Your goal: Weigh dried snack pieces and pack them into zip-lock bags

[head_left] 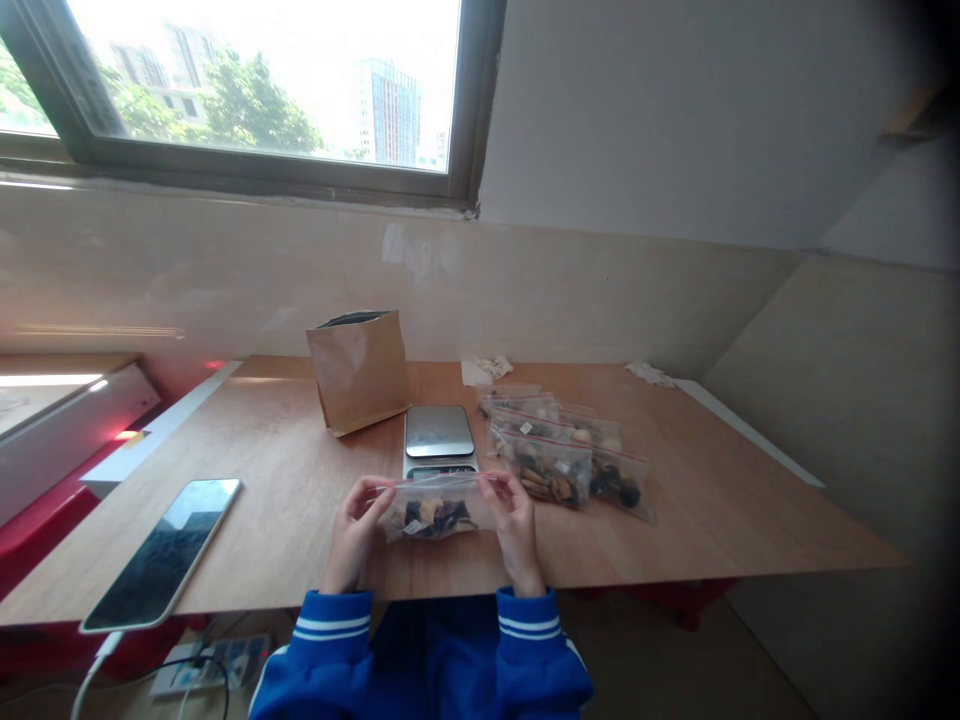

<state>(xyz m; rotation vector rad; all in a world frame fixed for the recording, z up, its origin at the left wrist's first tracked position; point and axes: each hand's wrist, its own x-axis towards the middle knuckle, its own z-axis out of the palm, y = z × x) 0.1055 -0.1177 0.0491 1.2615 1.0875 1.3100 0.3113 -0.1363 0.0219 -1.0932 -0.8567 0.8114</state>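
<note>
Left hand (358,520) and right hand (516,520) each pinch an upper corner of a small zip bag (435,508) of dark and pale pieces, held just above the counter (285,480) edge. Scale (439,440) at 12 o'clock of the bag; filled bags (570,460) at 2 o'clock; paper bag (360,370) at 11 o'clock; phone (165,550) at 9 o'clock.

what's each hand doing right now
Left hand: closed on the zip bag, left top corner.
Right hand: closed on its right top corner.
</note>
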